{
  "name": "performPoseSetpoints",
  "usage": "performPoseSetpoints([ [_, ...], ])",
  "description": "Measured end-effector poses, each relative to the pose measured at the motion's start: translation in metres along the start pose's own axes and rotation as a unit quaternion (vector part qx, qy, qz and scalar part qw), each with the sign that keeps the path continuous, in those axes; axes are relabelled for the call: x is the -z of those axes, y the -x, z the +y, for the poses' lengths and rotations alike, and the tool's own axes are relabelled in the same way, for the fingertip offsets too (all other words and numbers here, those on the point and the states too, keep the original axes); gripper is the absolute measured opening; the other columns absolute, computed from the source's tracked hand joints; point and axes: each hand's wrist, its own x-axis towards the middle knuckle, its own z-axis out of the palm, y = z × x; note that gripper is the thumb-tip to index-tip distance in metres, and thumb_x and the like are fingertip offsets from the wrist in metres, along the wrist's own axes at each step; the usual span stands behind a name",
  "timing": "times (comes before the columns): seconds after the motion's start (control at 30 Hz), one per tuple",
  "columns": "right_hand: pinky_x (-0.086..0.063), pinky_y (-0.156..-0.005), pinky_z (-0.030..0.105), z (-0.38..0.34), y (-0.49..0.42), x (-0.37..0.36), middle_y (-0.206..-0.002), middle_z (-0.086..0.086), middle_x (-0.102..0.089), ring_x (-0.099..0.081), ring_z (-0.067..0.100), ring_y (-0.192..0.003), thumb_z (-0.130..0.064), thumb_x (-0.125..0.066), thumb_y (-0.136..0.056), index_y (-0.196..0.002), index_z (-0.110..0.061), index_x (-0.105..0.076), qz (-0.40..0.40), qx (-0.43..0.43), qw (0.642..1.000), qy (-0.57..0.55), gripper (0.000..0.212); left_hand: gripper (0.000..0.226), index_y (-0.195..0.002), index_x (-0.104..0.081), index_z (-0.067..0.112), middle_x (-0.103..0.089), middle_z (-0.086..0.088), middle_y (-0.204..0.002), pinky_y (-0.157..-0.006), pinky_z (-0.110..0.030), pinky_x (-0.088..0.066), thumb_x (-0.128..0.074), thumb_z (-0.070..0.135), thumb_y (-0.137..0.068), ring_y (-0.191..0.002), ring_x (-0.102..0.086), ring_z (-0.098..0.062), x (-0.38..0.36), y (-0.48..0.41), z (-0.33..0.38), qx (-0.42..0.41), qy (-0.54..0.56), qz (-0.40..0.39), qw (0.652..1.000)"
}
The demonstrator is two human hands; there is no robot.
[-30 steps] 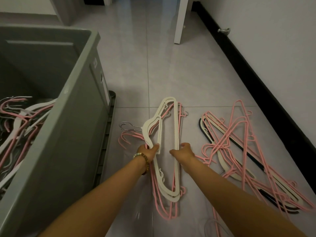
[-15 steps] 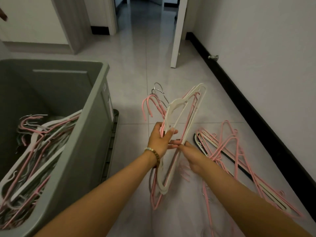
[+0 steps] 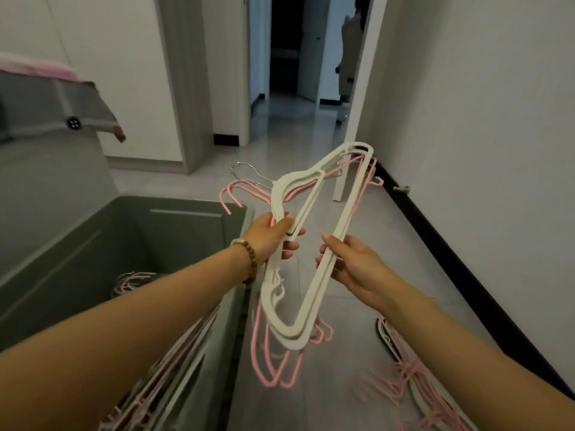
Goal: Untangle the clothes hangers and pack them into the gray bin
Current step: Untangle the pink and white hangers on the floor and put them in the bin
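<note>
I hold a bundle of hangers (image 3: 348, 209) in the air, cream plastic ones on top of pink wire ones, hooks pointing left. My left hand (image 3: 273, 237) grips the shoulder side of the bundle near the necks. My right hand (image 3: 351, 265) grips the long bottom bars. The gray bin (image 3: 186, 219) stands to the left, its right wall just beside my left wrist. Several pink and cream hangers (image 3: 133, 281) lie inside it. A tangle of pink, cream and black hangers (image 3: 413, 374) lies on the floor at lower right, partly hidden by my right forearm.
The floor is pale glossy tile (image 3: 311, 144). A white wall with a black baseboard (image 3: 451, 253) runs along the right. A white door edge (image 3: 351, 113) and a dark doorway lie ahead. A gray cloth with pink trim (image 3: 77, 110) hangs at upper left.
Both hands have lifted the hanger bundle off the floor and higher, toward the bin's right wall. My right hand has shifted its grip onto the bottom bars. The view has tilted up.
</note>
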Motion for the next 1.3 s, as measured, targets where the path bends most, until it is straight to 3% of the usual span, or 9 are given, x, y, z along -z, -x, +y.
performPoseSetpoints([
  [0.1, -0.058, -0.058, 0.027, 0.009, -0.008, -0.057, -0.081, 0.007, -0.068, -0.072, 0.015, -0.063, -0.018, -0.063, -0.088, -0.109, -0.006, -0.053, -0.044, -0.018, 0.999, 0.010, 0.027, 0.022, -0.101, -0.056, 0.017, -0.067, 0.003, -0.079, -0.042, -0.016, -0.046, -0.046, 0.036, -0.095, -0.041, -0.050, -0.002, 0.063, 0.004, 0.005, -0.017, -0.072, 0.041, 0.996],
  [0.27, -0.059, -0.058, 0.028, 0.052, -0.027, -0.147, -0.082, 0.006, -0.070, -0.072, 0.015, -0.065, -0.018, -0.063, -0.088, -0.104, -0.007, -0.053, -0.092, -0.069, 0.993, 0.015, 0.022, 0.027, -0.095, -0.054, 0.020, -0.052, 0.001, -0.070, -0.046, -0.019, -0.043, -0.041, 0.044, -0.094, -0.053, -0.046, -0.010, 0.161, 0.014, -0.010, -0.013, -0.200, 0.107, 0.974],
  [0.53, -0.057, -0.053, 0.024, 0.133, -0.050, -0.218, -0.115, 0.012, -0.066, -0.066, 0.018, -0.086, -0.014, -0.061, -0.090, -0.121, -0.006, -0.052, -0.075, -0.153, 0.983, 0.070, 0.034, 0.024, -0.105, -0.055, 0.021, -0.055, 0.000, -0.080, -0.052, -0.018, -0.042, -0.042, 0.039, -0.096, -0.062, -0.049, -0.010, 0.246, 0.006, -0.083, 0.025, -0.227, 0.115, 0.967],
  [0.67, -0.058, -0.064, 0.027, 0.157, -0.058, -0.226, -0.120, 0.010, -0.064, -0.065, 0.021, -0.099, -0.011, -0.061, -0.089, -0.122, -0.010, -0.051, -0.088, -0.163, 0.973, 0.139, 0.034, 0.029, -0.113, -0.057, 0.014, -0.058, 0.001, -0.082, -0.055, -0.019, -0.043, -0.047, 0.035, -0.094, -0.066, -0.053, -0.011, 0.258, 0.001, -0.131, 0.048, -0.205, 0.142, 0.967],
  [0.77, -0.059, -0.058, 0.024, 0.167, -0.061, -0.232, -0.110, 0.009, -0.065, -0.066, 0.021, -0.094, -0.007, -0.059, -0.090, -0.121, -0.009, -0.050, -0.115, -0.205, 0.956, 0.175, 0.032, 0.032, -0.118, -0.055, 0.015, -0.060, -0.002, -0.088, -0.054, -0.020, -0.043, -0.045, 0.035, -0.095, -0.068, -0.055, -0.012, 0.269, 0.000, -0.157, 0.074, -0.205, 0.141, 0.966],
  [0.97, -0.054, -0.090, 0.036, 0.192, -0.070, -0.251, -0.122, 0.015, -0.064, -0.063, 0.027, -0.111, -0.007, -0.057, -0.091, -0.120, -0.005, -0.054, -0.118, -0.280, 0.933, 0.193, 0.030, 0.025, -0.106, -0.059, 0.019, -0.059, 0.007, -0.077, -0.050, -0.018, -0.038, -0.044, 0.037, -0.095, -0.063, -0.052, -0.006, 0.294, -0.004, -0.179, 0.101, -0.213, 0.168, 0.957],
  [1.13, -0.051, -0.088, 0.032, 0.201, -0.074, -0.249, -0.128, 0.014, -0.060, -0.059, 0.026, -0.116, -0.016, -0.060, -0.091, -0.123, -0.004, -0.054, -0.085, -0.309, 0.920, 0.227, 0.035, 0.033, -0.096, -0.061, 0.014, -0.060, -0.002, -0.089, -0.074, -0.025, -0.043, -0.041, 0.041, -0.095, -0.083, -0.057, -0.020, 0.292, -0.007, -0.183, 0.118, -0.233, 0.134, 0.956],
  [1.23, -0.047, -0.089, 0.031, 0.197, -0.073, -0.246, -0.130, 0.012, -0.057, -0.057, 0.024, -0.111, -0.026, -0.063, -0.088, -0.128, -0.005, -0.051, -0.066, -0.286, 0.920, 0.259, 0.046, 0.047, -0.127, -0.052, 0.009, -0.060, -0.006, -0.116, -0.094, -0.031, -0.041, -0.041, 0.042, -0.095, -0.111, -0.056, -0.027, 0.293, -0.006, -0.176, 0.122, -0.221, 0.164, 0.953],
  [1.3, -0.047, -0.078, 0.026, 0.189, -0.070, -0.246, -0.125, 0.012, -0.060, -0.057, 0.020, -0.098, -0.025, -0.063, -0.088, -0.127, -0.005, -0.050, -0.064, -0.251, 0.930, 0.261, 0.046, 0.053, -0.132, -0.048, 0.009, -0.058, -0.012, -0.127, -0.101, -0.038, -0.043, -0.040, 0.046, -0.094, -0.114, -0.055, -0.028, 0.294, -0.005, -0.169, 0.116, -0.228, 0.182, 0.949],
])
